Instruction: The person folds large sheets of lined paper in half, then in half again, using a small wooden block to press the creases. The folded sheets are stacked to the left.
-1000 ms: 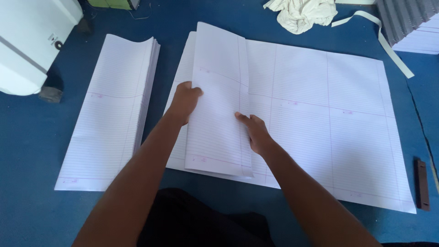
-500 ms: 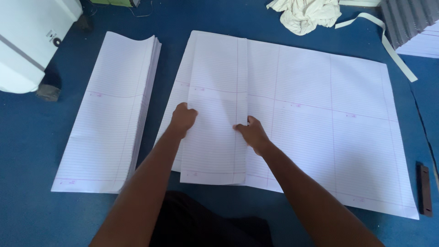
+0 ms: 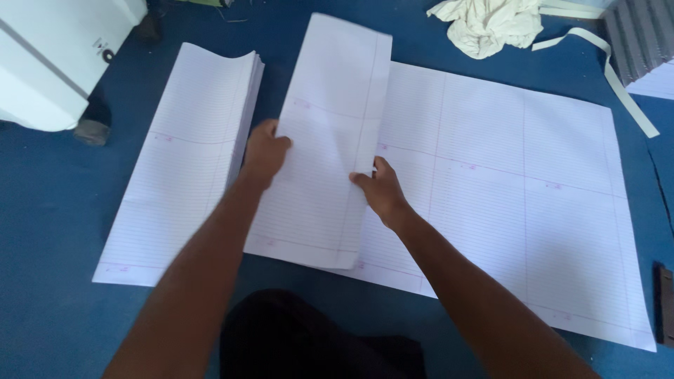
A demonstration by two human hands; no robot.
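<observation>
Blue covering (image 3: 49,231) spread across the whole work surface, and nearly everything on it was white ruled paper. Biggest of all was the large uncut sheet (image 3: 519,203), lying flat to the right, ruled in fine lines with pink margin lines splitting it into panels. Next down, the stack of folded sheets (image 3: 182,168) sat at the left, edges fanned slightly at its top corner. Between those 2 rose the folded section (image 3: 326,147), a long narrow strip of the same lined paper, crease running down its right side, far end lifted and tilted up off the surface while its near end overlapped the big sheet.

Both hands were on it! The left hand (image 3: 263,151) gripped its left edge, fingers curled round the paper, just beside the stack. The right hand (image 3: 379,189) pinched the creased right edge, thumb on top. A crumpled cream cloth (image 3: 488,24) lay at the far edge, well apart.
</observation>
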